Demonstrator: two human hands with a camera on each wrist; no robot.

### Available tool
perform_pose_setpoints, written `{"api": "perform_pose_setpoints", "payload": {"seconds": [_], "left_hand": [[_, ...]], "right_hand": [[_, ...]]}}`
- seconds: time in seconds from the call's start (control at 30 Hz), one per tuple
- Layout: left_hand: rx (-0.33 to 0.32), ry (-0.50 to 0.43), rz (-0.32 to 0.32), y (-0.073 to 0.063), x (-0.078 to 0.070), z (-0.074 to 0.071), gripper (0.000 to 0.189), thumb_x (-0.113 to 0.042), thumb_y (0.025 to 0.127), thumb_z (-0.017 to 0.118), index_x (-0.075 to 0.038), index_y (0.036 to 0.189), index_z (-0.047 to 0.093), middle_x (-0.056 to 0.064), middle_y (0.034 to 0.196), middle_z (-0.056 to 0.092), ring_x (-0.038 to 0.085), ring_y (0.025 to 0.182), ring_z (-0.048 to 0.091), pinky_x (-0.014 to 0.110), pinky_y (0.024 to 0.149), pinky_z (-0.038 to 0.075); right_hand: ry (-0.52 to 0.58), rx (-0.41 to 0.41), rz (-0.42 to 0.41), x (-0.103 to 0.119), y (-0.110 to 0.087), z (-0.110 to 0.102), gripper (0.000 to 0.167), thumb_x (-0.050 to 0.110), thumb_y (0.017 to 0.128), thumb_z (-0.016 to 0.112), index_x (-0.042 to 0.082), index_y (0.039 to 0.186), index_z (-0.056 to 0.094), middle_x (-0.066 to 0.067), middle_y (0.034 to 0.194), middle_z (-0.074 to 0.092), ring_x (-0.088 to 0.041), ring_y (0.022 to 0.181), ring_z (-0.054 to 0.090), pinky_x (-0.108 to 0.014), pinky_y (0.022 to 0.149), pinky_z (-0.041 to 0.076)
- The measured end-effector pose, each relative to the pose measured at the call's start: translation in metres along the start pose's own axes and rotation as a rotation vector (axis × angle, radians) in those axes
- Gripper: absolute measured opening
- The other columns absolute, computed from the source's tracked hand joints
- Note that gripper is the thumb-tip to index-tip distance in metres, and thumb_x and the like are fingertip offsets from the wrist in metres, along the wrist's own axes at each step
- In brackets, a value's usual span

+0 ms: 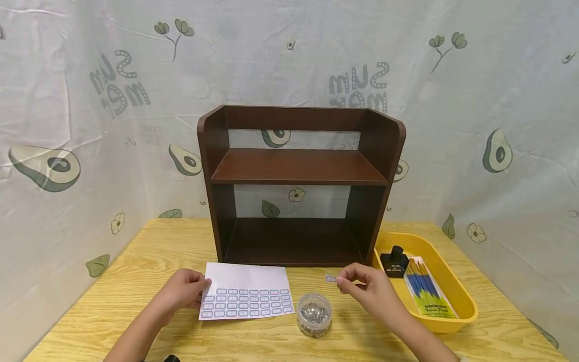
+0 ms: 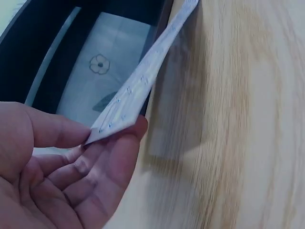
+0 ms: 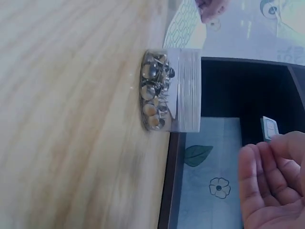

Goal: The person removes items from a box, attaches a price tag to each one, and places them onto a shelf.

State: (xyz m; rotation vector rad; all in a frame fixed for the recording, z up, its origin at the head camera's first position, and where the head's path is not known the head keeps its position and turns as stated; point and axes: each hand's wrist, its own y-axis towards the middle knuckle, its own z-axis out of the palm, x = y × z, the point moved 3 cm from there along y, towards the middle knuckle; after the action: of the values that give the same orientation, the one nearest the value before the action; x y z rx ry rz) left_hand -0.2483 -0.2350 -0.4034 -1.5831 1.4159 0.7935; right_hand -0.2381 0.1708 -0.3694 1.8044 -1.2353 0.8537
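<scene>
My left hand point(image 1: 183, 289) pinches the label sheet point(image 1: 246, 277) by its edge above the tabletop point(image 1: 156, 251), likely to steady it; my right hand point(image 1: 370, 289) pinches one loose label point(image 1: 330, 278) near the jar point(image 1: 314, 315), probably keeping its face clear.

wooden table point(image 1: 172, 246) | on it: brown shelf point(image 1: 298, 167) | yellow tray point(image 1: 445, 326) | clear jar point(image 1: 314, 328)

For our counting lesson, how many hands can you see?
2: the left hand grips the sheet at its left edge; the right hand pinches a small label near the yellow tray.
</scene>
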Motion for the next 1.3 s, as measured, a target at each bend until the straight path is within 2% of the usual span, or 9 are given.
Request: {"api": "perform_pose_setpoints", "payload": {"seconds": [0.13, 0.23, 0.47, 0.7, 0.9, 1.03, 1.17, 1.23, 1.3], "left_hand": [[-0.019, 0.045, -0.006, -0.006, 0.004, -0.005, 0.028, -0.012, 0.105, 0.056, 0.005, 0.089, 0.069, 0.011, 0.082, 0.069, 0.018, 0.070, 0.067, 0.035, 0.064, 0.063], [-0.025, 0.107, -0.004, -0.008, 0.007, -0.008, 0.028, -0.014, 0.103, 0.060, 0.003, 0.083, 0.069, 0.009, 0.074, 0.067, 0.017, 0.064, 0.066, 0.033, 0.060, 0.060], [-0.064, 0.366, 0.059, -0.009, 0.014, -0.009, 0.039, -0.012, 0.097, 0.070, -0.007, 0.062, 0.053, 0.004, 0.053, 0.058, 0.013, 0.047, 0.053, 0.024, 0.047, 0.047], [-0.072, 0.509, 0.065, -0.010, 0.019, -0.006, 0.038, -0.015, 0.094, 0.075, -0.008, 0.061, 0.057, 0.000, 0.051, 0.051, 0.011, 0.047, 0.044, 0.021, 0.049, 0.037], [-0.110, 0.621, 0.098, -0.011, 0.019, -0.004, 0.040, -0.019, 0.092, 0.078, -0.010, 0.061, 0.055, -0.002, 0.055, 0.045, 0.012, 0.053, 0.041, 0.025, 0.053, 0.034], [-0.116, 0.675, 0.092, -0.013, 0.010, 0.002, 0.032, -0.024, 0.091, 0.078, -0.008, 0.070, 0.060, 0.001, 0.063, 0.053, 0.016, 0.059, 0.047, 0.028, 0.055, 0.037], [-0.122, 0.744, 0.098, -0.017, -0.009, 0.019, 0.033, -0.032, 0.094, 0.076, -0.008, 0.076, 0.063, 0.002, 0.069, 0.058, 0.018, 0.063, 0.051, 0.030, 0.057, 0.040], [-0.135, 0.753, 0.133, -0.020, -0.020, 0.030, 0.035, -0.032, 0.095, 0.076, -0.010, 0.073, 0.061, 0.002, 0.066, 0.056, 0.017, 0.061, 0.049, 0.029, 0.056, 0.038], [-0.134, 0.733, 0.203, -0.022, -0.031, 0.043, 0.035, -0.031, 0.095, 0.075, -0.013, 0.071, 0.058, 0.000, 0.064, 0.053, 0.015, 0.060, 0.046, 0.028, 0.055, 0.035]], "right_hand": [[0.029, 0.072, 0.021, -0.003, -0.006, 0.002, 0.021, 0.020, 0.099, 0.073, -0.001, 0.100, 0.072, -0.015, 0.092, 0.074, -0.007, 0.078, 0.067, -0.025, 0.077, 0.062], [0.051, 0.126, 0.028, -0.004, -0.011, 0.005, 0.021, 0.018, 0.098, 0.074, -0.003, 0.100, 0.073, -0.013, 0.091, 0.074, -0.006, 0.077, 0.067, -0.024, 0.075, 0.062], [0.133, 0.217, 0.069, -0.007, -0.021, 0.013, 0.023, 0.019, 0.097, 0.076, -0.004, 0.102, 0.075, -0.014, 0.095, 0.075, -0.006, 0.078, 0.068, -0.023, 0.075, 0.062], [0.172, 0.308, -0.004, -0.010, -0.029, 0.021, 0.018, 0.010, 0.098, 0.072, -0.008, 0.101, 0.074, -0.012, 0.090, 0.075, -0.002, 0.078, 0.066, -0.022, 0.072, 0.061], [0.135, 0.333, 0.037, -0.015, -0.034, 0.027, 0.015, 0.012, 0.098, 0.073, -0.003, 0.098, 0.074, -0.006, 0.094, 0.073, -0.001, 0.081, 0.062, -0.020, 0.072, 0.056], [0.102, 0.349, 0.102, -0.018, -0.036, 0.029, 0.016, 0.015, 0.097, 0.074, 0.000, 0.097, 0.075, -0.005, 0.094, 0.072, -0.004, 0.084, 0.060, -0.019, 0.074, 0.052], [0.127, 0.369, 0.138, -0.021, -0.037, 0.032, 0.018, 0.017, 0.097, 0.074, -0.001, 0.098, 0.075, -0.006, 0.094, 0.071, -0.006, 0.084, 0.060, -0.019, 0.074, 0.051], [0.132, 0.371, 0.130, -0.022, -0.037, 0.034, 0.019, 0.017, 0.097, 0.074, -0.002, 0.098, 0.075, -0.005, 0.093, 0.072, -0.005, 0.083, 0.060, -0.019, 0.074, 0.051], [0.128, 0.366, 0.116, -0.023, -0.037, 0.035, 0.019, 0.018, 0.097, 0.074, -0.001, 0.097, 0.075, -0.004, 0.091, 0.072, -0.004, 0.082, 0.060, -0.019, 0.073, 0.051]]}}
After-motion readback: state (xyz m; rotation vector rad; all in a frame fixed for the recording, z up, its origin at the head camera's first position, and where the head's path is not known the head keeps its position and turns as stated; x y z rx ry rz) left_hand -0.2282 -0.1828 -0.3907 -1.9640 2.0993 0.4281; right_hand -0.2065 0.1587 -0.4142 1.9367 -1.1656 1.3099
